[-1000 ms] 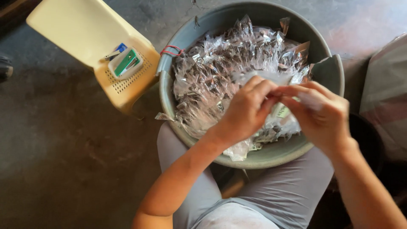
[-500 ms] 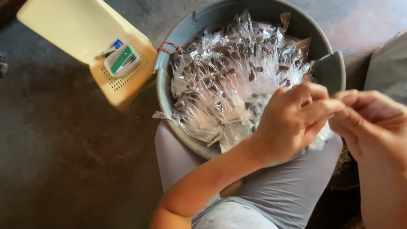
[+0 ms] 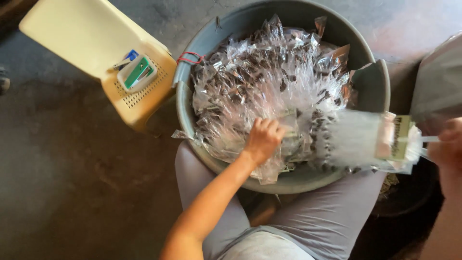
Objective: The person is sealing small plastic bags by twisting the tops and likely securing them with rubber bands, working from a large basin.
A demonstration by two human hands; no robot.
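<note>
Two hands: both at work over basin point(image 3: 190, 91) of clear packets point(image 3: 269, 82).
Left hand point(image 3: 262, 139): down in near part of heap, fingers curled into packets, closed loosely on some of them (exact grasp hidden by plastic).
Right hand point(image 3: 450, 144): at far-right edge of view, mostly cut off, pinched on top of one packet point(image 3: 365, 139) with card label point(image 3: 399, 137); packet blurred, stretched out sideways over basin's right rim.
Basin: held between knees, full nearly to rim; scoop-like dark flap point(image 3: 370, 86) standing at right side.
Stool point(image 3: 91, 43): left of basin, just beside it, bearing small tray with green and blue stapler-like tools point(image 3: 137, 72).
Risk, spill: heap rides high, some packets already hanging over near rim; rummaging left hand likely to push more over onto lap or floor.
Risk, drop: swung packet held only by its top; loose pinch or slipping label could let it fly off to right.
Risk, tear: thin film, easily snagged on flap edge or pulled apart if yanked.
Risk, tip: basin resting on legs alone (no table seen); hard lean on near rim could tilt it.
Change from half a second ago: hands then together at right, working one packet between them; now apart, left gone back into heap, right carried packet out to right.
Unchanged: stool, tray, basin all as before.
</note>
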